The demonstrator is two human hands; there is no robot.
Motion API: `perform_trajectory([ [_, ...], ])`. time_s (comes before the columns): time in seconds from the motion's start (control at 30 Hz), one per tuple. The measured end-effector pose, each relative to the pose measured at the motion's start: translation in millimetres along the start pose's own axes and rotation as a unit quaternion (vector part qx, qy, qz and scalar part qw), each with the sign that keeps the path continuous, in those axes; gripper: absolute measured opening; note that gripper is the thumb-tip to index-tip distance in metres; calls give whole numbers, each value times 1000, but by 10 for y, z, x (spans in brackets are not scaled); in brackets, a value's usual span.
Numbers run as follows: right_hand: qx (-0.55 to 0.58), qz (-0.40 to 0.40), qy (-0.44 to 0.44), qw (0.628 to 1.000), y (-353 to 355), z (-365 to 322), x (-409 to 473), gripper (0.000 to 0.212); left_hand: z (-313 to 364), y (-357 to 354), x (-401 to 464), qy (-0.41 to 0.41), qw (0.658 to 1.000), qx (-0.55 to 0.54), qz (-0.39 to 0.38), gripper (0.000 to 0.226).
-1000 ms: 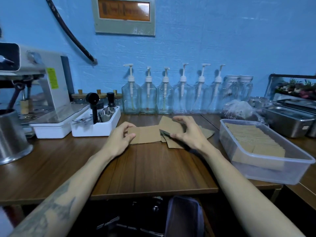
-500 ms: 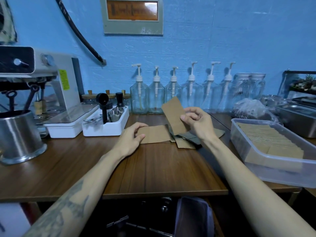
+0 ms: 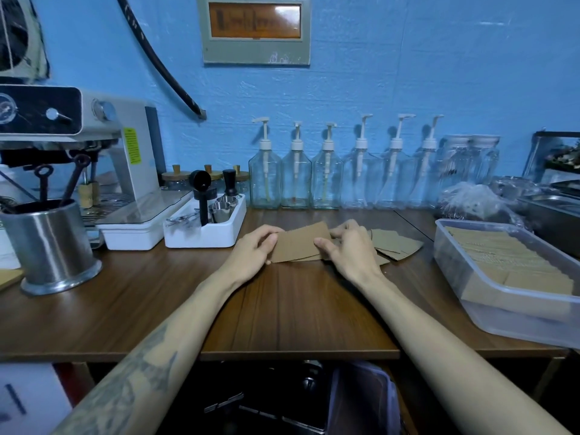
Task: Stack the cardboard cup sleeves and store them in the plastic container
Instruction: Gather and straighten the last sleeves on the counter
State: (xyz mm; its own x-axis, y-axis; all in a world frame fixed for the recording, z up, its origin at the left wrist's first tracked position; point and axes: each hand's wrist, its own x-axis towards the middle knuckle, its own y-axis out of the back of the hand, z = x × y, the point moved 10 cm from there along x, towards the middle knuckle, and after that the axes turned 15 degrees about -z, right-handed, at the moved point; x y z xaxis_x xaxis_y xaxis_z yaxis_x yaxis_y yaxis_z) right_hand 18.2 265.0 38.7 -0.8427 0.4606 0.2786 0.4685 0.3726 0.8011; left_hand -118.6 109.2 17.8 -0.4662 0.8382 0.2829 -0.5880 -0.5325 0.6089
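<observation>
left hand: our left hand (image 3: pixel 251 251) pinches the left end of the small stack, fingers curled round its edge
right hand: our right hand (image 3: pixel 350 249) pinches the right end of the same stack, thumb on top; the fingers beyond it are partly hidden
stack: small stack of cup sleeves (image 3: pixel 299 243), flat brown cardboard, mid-tabletop toward the back edge, between both hands; whether it rests on the wood or is just lifted, we cannot tell
loose sleeves: loose sleeves (image 3: pixel 392 243) fanned out just right of our right hand, overlapping, not squared up
container: plastic container (image 3: pixel 464 274) at the right edge of the tabletop, already holding a long row of sleeves
tabletop: wooden tabletop (image 3: pixel 282 309); white tray (image 3: pixel 204 233) just left of the stack, row of pump bottles (image 3: pixel 326 180) along the back edge
step: we judge we're squaring up a batch, loose ones not yet gathered
handling: light, thin, stiff-ish but they bend and crease if squeezed; smooth faces likely slide on each other, so a stack can fan out
where to hold: short ends, thumb on top and fingers under, light pinch; tap the long edge on the wood to align
risk: the stack slipping askew on the carry to the container
</observation>
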Motion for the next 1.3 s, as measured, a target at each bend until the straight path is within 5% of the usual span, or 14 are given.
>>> perform_trajectory([
  [0.1,-121,-35,1,992,-128,-60,-9,39,-18,-1,3,-16,1000,-4,2,21],
  [0.23,-49,-54,57,996,-123,-111,-23,62,-24,-10,14,-33,999,-4,-4,31],
  [0.57,-29,-41,154,987,-95,-293,-82,39,87,-5,-59,-23,999,26,-2,27],
  [1.0,20,-59,108,992,-93,-47,-66,36,115,13,-92,-45,999,28,8,28],
  [1.13,-103,7,35,994,104,110,-99,37,88,17,-87,-38,999,31,8,27],
  [1.3,-161,-60,-117,978,53,551,-94,49,93,18,-78,-39,998,37,9,28],
])
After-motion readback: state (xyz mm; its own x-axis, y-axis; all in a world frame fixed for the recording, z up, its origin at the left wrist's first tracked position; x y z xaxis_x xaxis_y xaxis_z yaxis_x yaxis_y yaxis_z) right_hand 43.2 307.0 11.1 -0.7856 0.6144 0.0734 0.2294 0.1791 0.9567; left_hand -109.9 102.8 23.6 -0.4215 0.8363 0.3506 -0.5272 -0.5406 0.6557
